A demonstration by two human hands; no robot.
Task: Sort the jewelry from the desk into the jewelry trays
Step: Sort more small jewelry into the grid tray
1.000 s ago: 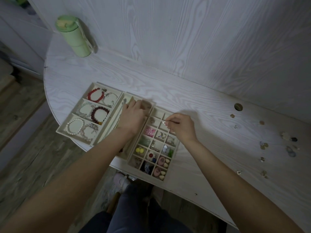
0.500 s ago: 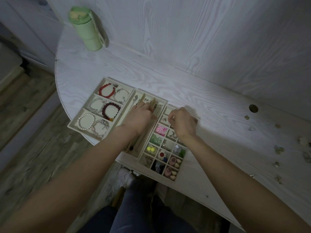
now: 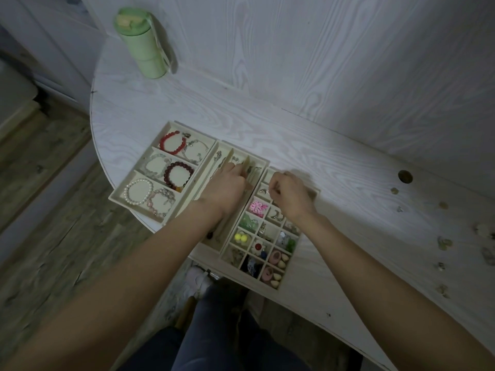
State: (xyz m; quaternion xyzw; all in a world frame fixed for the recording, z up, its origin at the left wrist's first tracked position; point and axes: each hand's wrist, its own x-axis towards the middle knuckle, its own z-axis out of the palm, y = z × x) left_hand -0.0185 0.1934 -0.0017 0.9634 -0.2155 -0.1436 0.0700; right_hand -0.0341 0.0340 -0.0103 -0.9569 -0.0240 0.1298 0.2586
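— Resting on the middle tray (image 3: 263, 165), the left hand (image 3: 226, 187) lies with its fingers on a divider; whether they grip it I cannot tell.

— And the right hand (image 3: 290, 195)?

— Curled over the grid tray (image 3: 290, 259), fingertips pinched; what they hold is too small to tell. Loose jewelry (image 3: 444, 243) lies well apart on the desk (image 3: 348, 162).
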